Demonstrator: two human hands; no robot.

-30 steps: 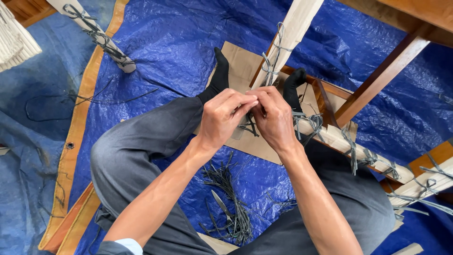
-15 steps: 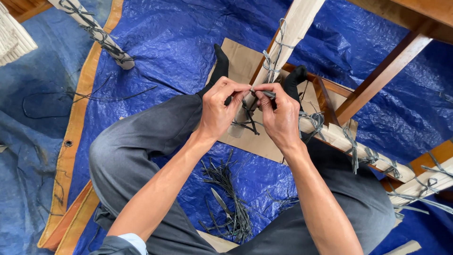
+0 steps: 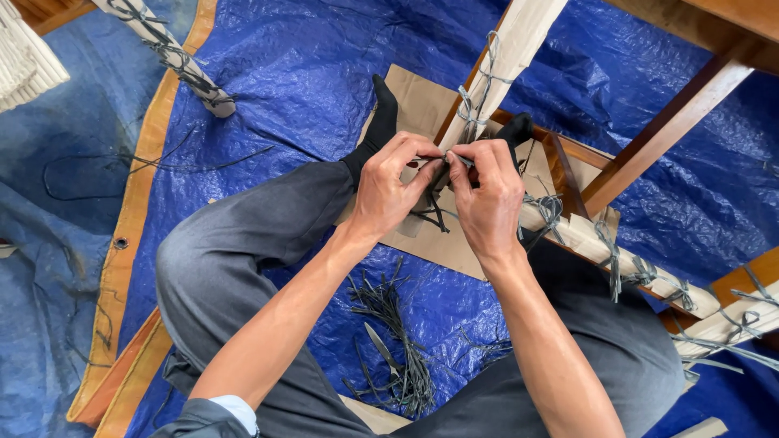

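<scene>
Pinching a dark strap end (image 3: 438, 166) between both hands, the left hand (image 3: 388, 191) and right hand (image 3: 487, 195) have drawn slightly apart since a moment ago, pulling the tie taut against the paper-wrapped furniture leg (image 3: 507, 69) just beyond the knees.

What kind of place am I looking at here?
Probably a furniture packing or workshop floor: a blue tarp covers the ground, paper-wrapped wooden legs are tied with cord, and cut cord scraps lie between the knees.
</scene>
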